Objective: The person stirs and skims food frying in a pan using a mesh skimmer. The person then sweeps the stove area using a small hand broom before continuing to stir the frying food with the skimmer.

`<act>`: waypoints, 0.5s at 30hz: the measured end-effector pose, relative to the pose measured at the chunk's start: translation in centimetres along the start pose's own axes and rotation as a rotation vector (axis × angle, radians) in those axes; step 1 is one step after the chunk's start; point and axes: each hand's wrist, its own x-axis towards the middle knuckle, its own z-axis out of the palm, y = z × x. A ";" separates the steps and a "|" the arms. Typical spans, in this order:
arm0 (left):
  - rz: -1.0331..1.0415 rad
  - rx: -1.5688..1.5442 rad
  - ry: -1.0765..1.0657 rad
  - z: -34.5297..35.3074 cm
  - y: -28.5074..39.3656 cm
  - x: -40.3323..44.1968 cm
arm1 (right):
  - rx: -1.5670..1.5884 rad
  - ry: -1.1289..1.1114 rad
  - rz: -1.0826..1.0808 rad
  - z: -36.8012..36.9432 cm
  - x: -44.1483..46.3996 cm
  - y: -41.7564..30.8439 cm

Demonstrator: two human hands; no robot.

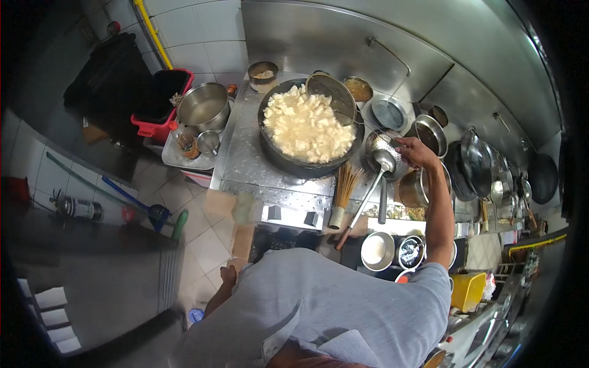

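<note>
On the stove, a large black wok (288,164) holds a heap of pale, wet chunks (307,126), with a round wire strainer (334,98) resting at its back right edge. My right hand (414,152) has its fingers closed on the rim of a perforated metal bowl (399,167), right of the wok. A ladle (384,161) lies over this bowl, its long handle slanting toward the front edge. Beside it is a bamboo brush (345,187). My left hand (229,276) hangs low by my left side, fingers curled, with nothing visible in it.
A steel pot (203,107), a bottle (185,142) and a tray (175,157) stand left of the stove. Small pots, one a white-lined pot (377,250), sit near my right arm. Woks and ladles hang at the right. A yellow container (468,291) is at the lower right.
</note>
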 end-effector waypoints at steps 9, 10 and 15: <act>0.054 0.002 -0.106 -0.7 3.4 2.3 | -0.481 0.245 -0.258 1.7 -5.9 -1.3; 0.127 0.082 -0.125 0.3 2.1 4.1 | -0.517 0.271 -0.335 2.0 -6.4 -1.1; 0.020 -0.021 -0.019 -2.6 8.0 1.1 | -0.654 0.351 -0.242 3.7 -10.5 -4.6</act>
